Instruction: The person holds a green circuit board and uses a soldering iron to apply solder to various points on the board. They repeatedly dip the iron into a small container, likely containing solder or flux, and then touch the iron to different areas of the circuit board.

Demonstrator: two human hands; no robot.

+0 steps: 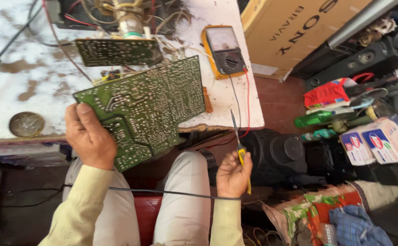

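White worn table (35,86), repair bench, multimeter (224,49) at far right edge.
Left hand (88,136) clamped on green circuit board (146,107), long axis running near-left to far-right; right hand (233,175) closed around yellow-handled soldering iron (238,143), tip pointing far, just right of the board.

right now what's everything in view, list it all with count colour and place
circuit board: 1, green, held up over the bench edge
second board: 1, dark green, on the bench behind it
meter: 1, yellow case, far right of the bench
meter leads: 2, red and black, trailing off the bench edge
round tin: 1, dull brass, bench front left
bench: 1, white, stained
cardboard box: 1, brown, right of the bench
small cartons: 2, white and blue, far right
soldering iron: 1, yellow grip
left hand: grips the circuit board
right hand: grips the soldering iron
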